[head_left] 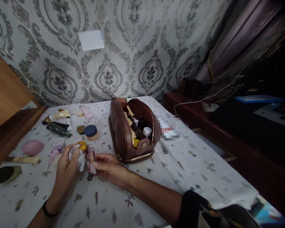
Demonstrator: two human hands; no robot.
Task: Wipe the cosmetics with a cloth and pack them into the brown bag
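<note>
Open brown leather toiletry bag (123,133) packed with small bottles on patterned desk (180,171); left hand (67,167) clenched on white cloth (79,160), right hand (108,166) grasping small pink tube (91,158).

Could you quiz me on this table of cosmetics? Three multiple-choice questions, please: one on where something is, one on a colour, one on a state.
1. Where does the brown toiletry bag stand?
A. Right of the hands, mid-table
B. On the floor
C. On the wooden shelf at left

2. What colour is the lid of the small round jar left of the bag?
A. Red
B. Dark blue
C. White

3. How is the bag?
A. Zipped shut
C. Lying flat and empty
B. Unzipped, bottles showing inside

Answers: 1 A, it sits on the patterned tablecloth beyond the right hand. 2 B, the lid is dark blue over a beige base. 3 B, its top gapes open with caps visible. The left hand holds a white cloth.
</note>
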